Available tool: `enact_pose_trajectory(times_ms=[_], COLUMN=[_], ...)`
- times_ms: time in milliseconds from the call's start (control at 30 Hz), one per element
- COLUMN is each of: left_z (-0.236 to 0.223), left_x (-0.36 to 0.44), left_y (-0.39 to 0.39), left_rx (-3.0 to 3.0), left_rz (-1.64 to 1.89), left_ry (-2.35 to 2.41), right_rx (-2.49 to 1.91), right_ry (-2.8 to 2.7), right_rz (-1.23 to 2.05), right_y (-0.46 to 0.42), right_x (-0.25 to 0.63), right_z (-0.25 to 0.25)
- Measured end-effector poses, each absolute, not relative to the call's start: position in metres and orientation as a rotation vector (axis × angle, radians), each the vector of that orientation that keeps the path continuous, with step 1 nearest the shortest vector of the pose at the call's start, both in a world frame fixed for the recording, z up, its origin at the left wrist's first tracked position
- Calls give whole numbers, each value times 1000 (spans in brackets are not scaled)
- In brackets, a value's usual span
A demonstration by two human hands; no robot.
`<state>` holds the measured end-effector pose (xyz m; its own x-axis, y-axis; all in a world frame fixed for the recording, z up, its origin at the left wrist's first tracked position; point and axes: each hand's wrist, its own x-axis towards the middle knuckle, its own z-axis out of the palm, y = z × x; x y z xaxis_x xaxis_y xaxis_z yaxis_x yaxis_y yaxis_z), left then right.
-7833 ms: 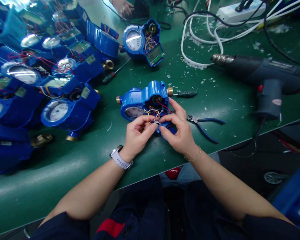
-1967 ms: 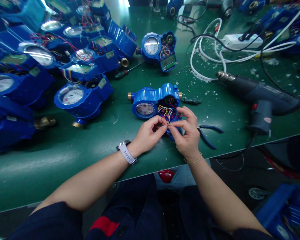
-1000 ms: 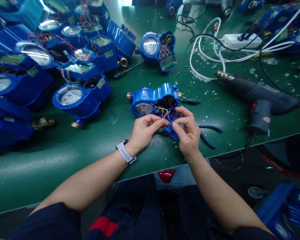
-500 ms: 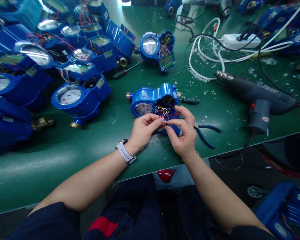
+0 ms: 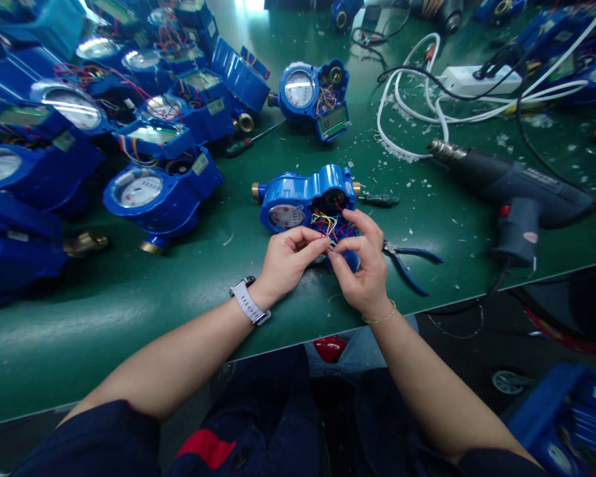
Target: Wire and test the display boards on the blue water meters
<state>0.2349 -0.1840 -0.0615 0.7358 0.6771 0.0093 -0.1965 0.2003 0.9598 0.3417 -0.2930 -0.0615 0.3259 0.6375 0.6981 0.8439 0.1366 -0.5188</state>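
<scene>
A blue water meter [image 5: 298,189] lies on the green bench in front of me, its wiring compartment facing my hands. Red, yellow and white wires [image 5: 329,224] spill out of it. My left hand [image 5: 289,257] pinches thin wires at the compartment's near edge, thumb against forefinger. Close beside it, my right hand [image 5: 362,262] is closed with thumb and forefinger on the same wires; the exact ends are hidden by the fingertips. Diagonal cutters [image 5: 407,260] lie just right of my right hand. Behind the meter's right brass end rests a dark-handled screwdriver [image 5: 380,200].
Several blue meters [image 5: 151,199] crowd the left side. Another open meter [image 5: 300,93] stands behind, near a second screwdriver [image 5: 251,140]. At right lie a heat gun [image 5: 516,189], a white power strip [image 5: 479,81] and looping cables. Part of another person's hand [image 5: 431,6] shows at the far edge.
My fingertips have shifted slightly on the wires, and my two hands stay together at the meter. Another person's hand has appeared at the top edge.
</scene>
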Motion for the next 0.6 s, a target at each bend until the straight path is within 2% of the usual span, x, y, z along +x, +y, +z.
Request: enact_pose_trajectory(times_ms=[367,600], left_z=[-61,-61], left_x=[235,236], left_y=[-185,-186], left_rx=[1190,1149], left_rz=[618,602], left_ry=[453,453], right_rx=[-1577,-1613], right_ry=[-1362,-1366], right_rz=[-137,-170], right_y=[-294,-294], right_x=[343,344], right_z=[-64,-65])
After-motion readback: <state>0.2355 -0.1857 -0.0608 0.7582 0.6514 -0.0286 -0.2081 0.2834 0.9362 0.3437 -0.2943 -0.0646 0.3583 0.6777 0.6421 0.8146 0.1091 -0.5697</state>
